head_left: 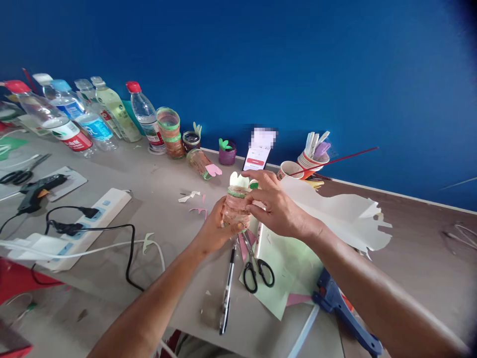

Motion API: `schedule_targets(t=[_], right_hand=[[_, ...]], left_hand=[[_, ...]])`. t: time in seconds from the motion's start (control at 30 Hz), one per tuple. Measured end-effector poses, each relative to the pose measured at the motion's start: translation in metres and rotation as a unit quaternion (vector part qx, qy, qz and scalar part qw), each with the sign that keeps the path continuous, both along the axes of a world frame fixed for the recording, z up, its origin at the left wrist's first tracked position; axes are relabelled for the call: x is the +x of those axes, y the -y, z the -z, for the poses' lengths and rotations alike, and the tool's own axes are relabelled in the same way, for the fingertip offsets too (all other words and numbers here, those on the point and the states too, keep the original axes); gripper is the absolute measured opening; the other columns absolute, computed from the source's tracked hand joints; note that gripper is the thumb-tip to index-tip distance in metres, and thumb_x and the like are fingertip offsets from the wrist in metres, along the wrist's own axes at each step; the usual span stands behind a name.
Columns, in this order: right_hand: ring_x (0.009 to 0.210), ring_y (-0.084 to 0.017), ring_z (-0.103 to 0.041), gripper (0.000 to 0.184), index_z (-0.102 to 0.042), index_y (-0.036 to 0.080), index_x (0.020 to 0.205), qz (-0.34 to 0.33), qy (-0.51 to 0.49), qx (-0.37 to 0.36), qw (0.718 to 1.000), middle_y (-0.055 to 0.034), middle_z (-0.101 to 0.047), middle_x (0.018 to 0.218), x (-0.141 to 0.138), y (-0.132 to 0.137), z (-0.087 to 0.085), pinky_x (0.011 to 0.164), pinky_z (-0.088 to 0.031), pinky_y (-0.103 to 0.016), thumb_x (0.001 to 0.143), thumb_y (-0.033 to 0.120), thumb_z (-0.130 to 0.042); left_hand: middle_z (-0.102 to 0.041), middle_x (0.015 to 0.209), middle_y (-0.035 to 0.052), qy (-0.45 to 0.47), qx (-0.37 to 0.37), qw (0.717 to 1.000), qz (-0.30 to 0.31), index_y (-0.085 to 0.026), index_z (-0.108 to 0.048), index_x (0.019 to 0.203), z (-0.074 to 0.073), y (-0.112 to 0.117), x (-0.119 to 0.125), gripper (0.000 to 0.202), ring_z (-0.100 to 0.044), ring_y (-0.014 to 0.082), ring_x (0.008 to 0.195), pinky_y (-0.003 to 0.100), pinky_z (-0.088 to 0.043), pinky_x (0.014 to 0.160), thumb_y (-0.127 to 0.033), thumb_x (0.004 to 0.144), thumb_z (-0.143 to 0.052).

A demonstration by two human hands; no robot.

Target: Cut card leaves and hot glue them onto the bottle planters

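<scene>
My left hand [212, 229] is wrapped around a small painted jar [237, 211], pinkish brown with a green rim, and holds it upright just above the table. A pale rounded paper cutout [238, 179] stands up from the rim on the far side. My right hand [278, 203] is bent over the jar's right side. Its index fingertip touches the paper cutout, and the other fingers curl against the jar near the rim. A small green piece [254, 184] shows between these fingers. Black-handled scissors [257, 271] and a pen [228, 288] lie below the jar.
Green paper [278, 278], a white paper sheet [335, 209] and a blue glue gun [343, 311] lie at right. Behind are painted jars [173, 141], a phone [256, 154] and cups [313, 160]. Bottles [145, 117], a power strip [99, 219] and a black glue gun [39, 194] occupy the left.
</scene>
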State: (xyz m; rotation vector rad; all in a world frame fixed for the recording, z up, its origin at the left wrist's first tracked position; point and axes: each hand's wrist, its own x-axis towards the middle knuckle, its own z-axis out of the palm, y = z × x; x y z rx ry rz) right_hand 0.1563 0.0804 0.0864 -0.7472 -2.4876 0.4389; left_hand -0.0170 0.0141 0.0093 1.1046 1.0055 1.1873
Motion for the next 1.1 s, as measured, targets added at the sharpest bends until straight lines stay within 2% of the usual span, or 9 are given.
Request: schedule_targets(t=[0.13,0.43,0.83,1.1], right_hand=[[0.121,-0.032,-0.043,0.021,-0.066,0.017,0.073,-0.012,0.017,0.001,1.0,-0.0138,-0.048,0.135,-0.001,0.0,0.0,0.097,-0.039,-0.051,0.087,0.011,-0.051],[0.12,-0.031,-0.047,0.02,-0.062,0.017,0.07,0.002,0.001,-0.002,1.0,-0.0138,-0.052,0.131,-0.004,0.002,0.006,0.098,-0.041,-0.052,0.084,0.008,-0.052],[0.118,-0.033,-0.049,0.02,-0.065,0.016,0.073,0.028,0.017,0.065,0.997,-0.0159,-0.055,0.129,-0.008,0.012,0.006,0.095,-0.042,-0.053,0.084,0.006,-0.051],[0.116,-0.034,-0.051,0.02,-0.062,0.016,0.071,0.045,-0.008,0.091,0.995,-0.0176,-0.058,0.123,-0.012,0.012,0.014,0.094,-0.044,-0.055,0.083,0.006,-0.05]], left_hand=[[-0.057,0.133,0.0127,-0.007,0.004,1.0,0.006,-0.022,-0.047,0.133,0.003,-0.001,0.0,0.065,-0.052,0.033,0.125,0.046,-0.043,0.101,-0.037,0.076,-0.076],[-0.057,0.133,0.0127,-0.021,0.012,1.0,-0.004,-0.022,-0.047,0.133,0.002,0.001,0.002,0.065,-0.052,0.0323,0.125,0.045,-0.043,0.101,-0.038,0.076,-0.076],[-0.058,0.132,0.0126,-0.03,0.034,0.999,-0.018,-0.023,-0.044,0.134,0.005,0.001,0.002,0.069,-0.053,0.0324,0.125,0.047,-0.042,0.102,-0.04,0.076,-0.076],[-0.058,0.132,0.0125,-0.043,0.033,0.998,-0.028,-0.023,-0.048,0.133,0.004,0.001,0.002,0.068,-0.051,0.0333,0.125,0.048,-0.042,0.102,-0.042,0.074,-0.077]])
